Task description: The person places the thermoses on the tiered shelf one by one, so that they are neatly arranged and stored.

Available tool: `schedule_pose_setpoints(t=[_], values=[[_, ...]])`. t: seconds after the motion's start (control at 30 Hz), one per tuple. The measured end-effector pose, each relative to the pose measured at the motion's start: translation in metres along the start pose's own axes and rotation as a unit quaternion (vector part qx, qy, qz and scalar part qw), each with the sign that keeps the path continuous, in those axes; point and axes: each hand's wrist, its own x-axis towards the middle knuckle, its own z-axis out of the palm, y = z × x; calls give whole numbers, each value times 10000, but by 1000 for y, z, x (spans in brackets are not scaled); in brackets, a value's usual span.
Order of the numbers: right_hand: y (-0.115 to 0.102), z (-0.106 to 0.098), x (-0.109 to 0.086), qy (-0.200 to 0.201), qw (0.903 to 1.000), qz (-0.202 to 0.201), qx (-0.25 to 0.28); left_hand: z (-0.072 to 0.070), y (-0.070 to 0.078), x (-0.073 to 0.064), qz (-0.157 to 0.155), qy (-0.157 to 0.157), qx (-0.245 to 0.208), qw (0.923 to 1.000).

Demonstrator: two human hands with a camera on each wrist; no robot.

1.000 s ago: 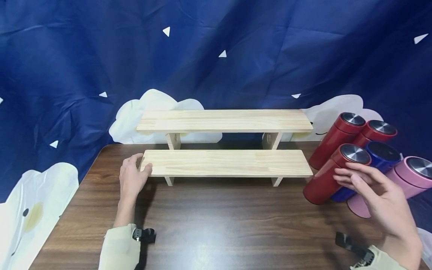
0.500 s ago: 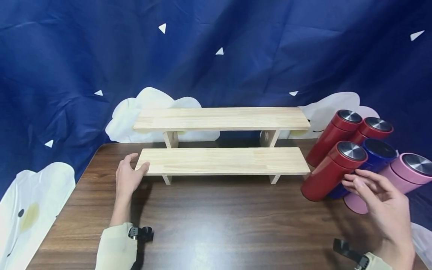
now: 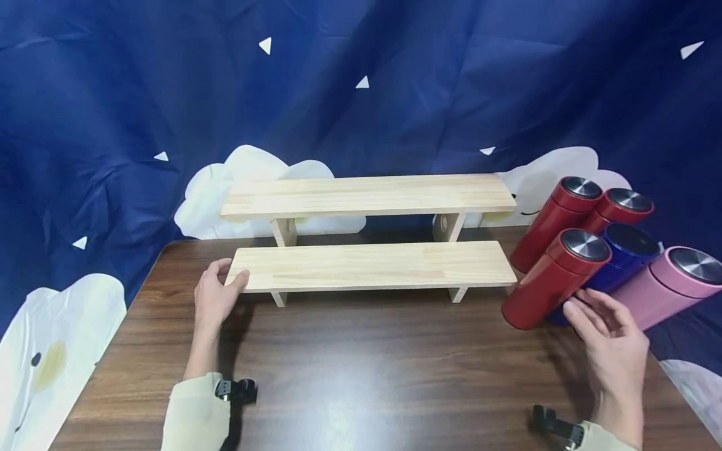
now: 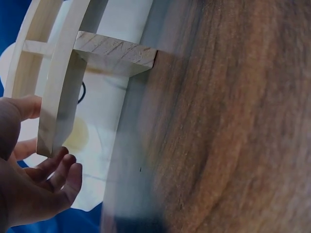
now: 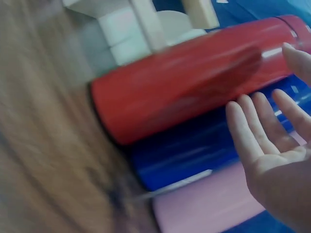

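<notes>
At the left end of the lower plank of a two-tier wooden shelf (image 3: 366, 267) is my left hand (image 3: 216, 297). In the left wrist view its thumb lies along the plank's top and its fingers (image 4: 58, 170) curl round the end below. My right hand (image 3: 612, 338) is beside the front red thermos (image 3: 549, 285), thumb apart from the fingers, holding nothing. Its fingertips (image 5: 235, 109) overlap the blue thermos (image 5: 189, 145) in the right wrist view, right by the red one. A pink thermos (image 3: 657, 288) stands to the right.
Two more red thermoses, a nearer one (image 3: 555, 219) and another (image 3: 617, 210), stand upright behind the front group. The brown wooden table (image 3: 361, 357) ends at a dark blue curtain (image 3: 361, 113) with white cloud prints. A black strap camera sits on each wrist.
My right hand has moved left and lower, from in front of the pink thermos to the gap beside the front red one. The left hand stays at the shelf end; the view shifts slightly.
</notes>
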Motion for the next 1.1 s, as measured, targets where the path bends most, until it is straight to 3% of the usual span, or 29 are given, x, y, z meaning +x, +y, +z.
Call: schedule_pose_setpoints(t=[0.17,0.4,0.6,0.9,1.1], values=[[21,-7,0,354,9985,281,302,1,-6,-1,42,-11,6,10000],[38,-15,1,511,9953,591,-565,-1,-6,2,71,-154,-151,9997],[45,-14,4,659,9905,975,-710,-4,-4,3,25,-193,-240,9995],[48,-18,3,432,9834,1429,-1027,-8,-7,5,6,-178,-479,9987],[50,-16,4,377,9747,1447,-1659,-10,-11,5,-272,-310,-956,9946]])
